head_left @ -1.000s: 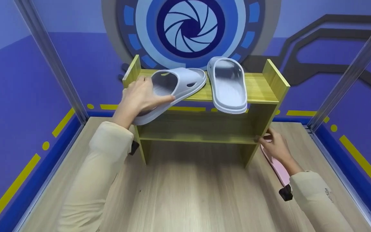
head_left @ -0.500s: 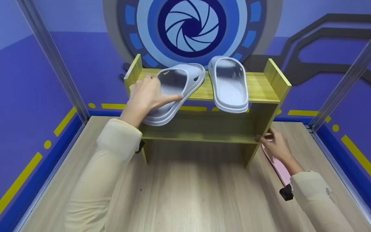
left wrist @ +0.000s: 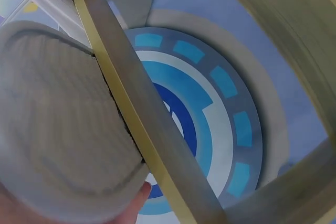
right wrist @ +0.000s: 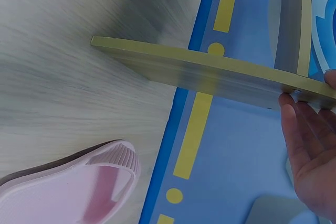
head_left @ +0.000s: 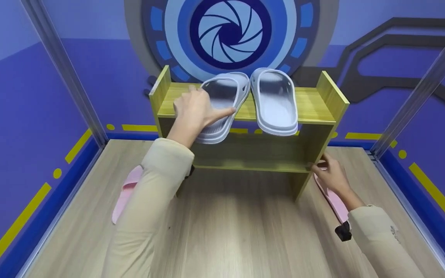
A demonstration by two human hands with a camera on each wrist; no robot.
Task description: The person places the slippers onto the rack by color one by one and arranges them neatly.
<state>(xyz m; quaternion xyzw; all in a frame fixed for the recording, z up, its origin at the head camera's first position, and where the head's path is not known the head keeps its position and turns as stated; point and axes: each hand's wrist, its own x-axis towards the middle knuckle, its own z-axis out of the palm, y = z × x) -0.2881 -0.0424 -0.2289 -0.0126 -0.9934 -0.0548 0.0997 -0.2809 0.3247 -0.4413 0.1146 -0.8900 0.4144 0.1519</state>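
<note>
My left hand (head_left: pixel 197 108) grips a light grey slipper (head_left: pixel 235 79) across its heel end, thumb along the right edge. That slipper lies toe-back over the top board of a yellow wooden shoe rack (head_left: pixel 315 108), its heel sticking out past the front edge. In the left wrist view its ribbed sole (left wrist: pixel 68 114) is seen beside the board edge. Close to its right, the matching grey slipper (head_left: pixel 274 104) also points backward. My right hand (head_left: pixel 332 175) pinches the rack's right side panel (right wrist: pixel 210 69), fingers on the outer face; the thumb is mostly hidden.
On the floor left of the rack lies a pink slipper (head_left: pixel 124 197), partly behind my left sleeve. Another pink slipper (head_left: pixel 336 202) is to the right, under my right hand. Blue printed walls (head_left: pixel 91 69) stand behind and at both sides.
The left grey slipper has shifted right in my left hand and turned straighter, closer to the other one. My left forearm's move uncovers the left pink slipper. My right hand stays put.
</note>
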